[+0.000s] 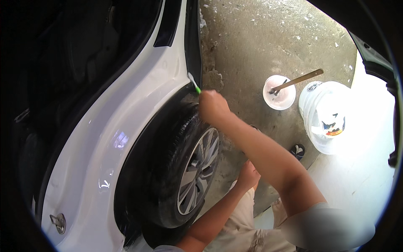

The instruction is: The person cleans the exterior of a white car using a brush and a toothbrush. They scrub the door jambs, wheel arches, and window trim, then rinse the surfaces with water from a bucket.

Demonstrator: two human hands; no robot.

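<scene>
My right hand grips a small brush, like a toothbrush, with a green part and a pale head. The head is at the lower edge of a white car body panel, where the wheel arch meets the black sill trim. Whether the bristles touch the paint is hard to tell. Below my right hand is the black tyre with its grey alloy wheel. My left hand is curled near my knee, partly behind my right forearm; whether it holds anything cannot be seen.
On the stained concrete floor stands a small white tub with a wooden-handled brush leaning in it. Beside it is a large white bucket. A dark sandal shows near my arm. A metal door striker juts from the car body.
</scene>
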